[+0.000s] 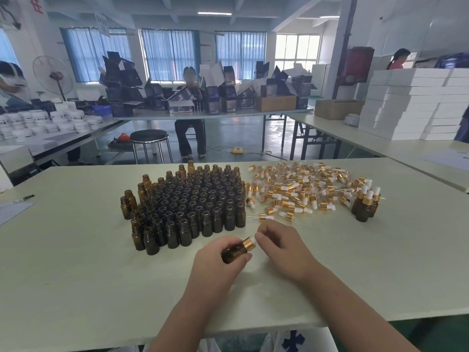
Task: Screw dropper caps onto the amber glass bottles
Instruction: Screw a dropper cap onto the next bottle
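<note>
My left hand (218,262) grips an amber glass bottle (233,253), tilted with its neck up and to the right. A gold dropper cap (248,243) sits on that neck, and my right hand (279,246) pinches its white bulb end. Behind my hands stands a dense block of uncapped amber bottles (193,201). To its right lies a loose heap of gold and white dropper caps (302,189). A few capped bottles (365,204) stand at the heap's right end.
The pale table (88,262) runs to a front edge near my body. A pen (24,198) and a sheet of paper (11,212) lie at the far left. A black stool (149,141), other tables with boxes and seated people fill the room behind.
</note>
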